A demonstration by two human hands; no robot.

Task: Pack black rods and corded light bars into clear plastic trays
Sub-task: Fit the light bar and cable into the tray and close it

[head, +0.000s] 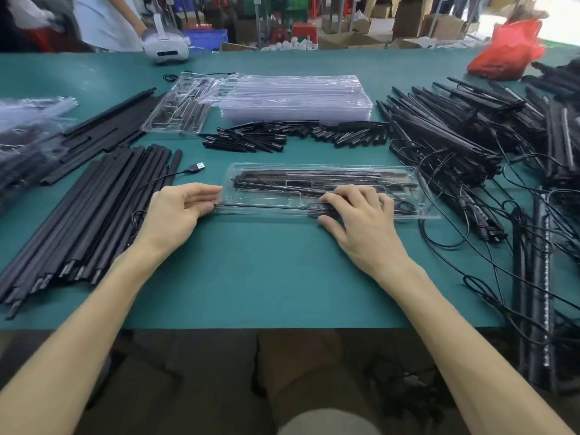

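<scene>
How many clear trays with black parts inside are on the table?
2. The near tray lies front and centre; the far tray sits behind, left of the empty stack. Bags at far left may hide more.

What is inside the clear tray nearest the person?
The clear tray holds long black bars in its far slots and a thin cord; one near pocket looks empty. The right hand hides part of a black block.

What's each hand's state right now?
Left hand: fingertips at the left end of the clear tray; grip cannot be told.
Right hand: pinches the tray's near edge, fingers on top.
</scene>
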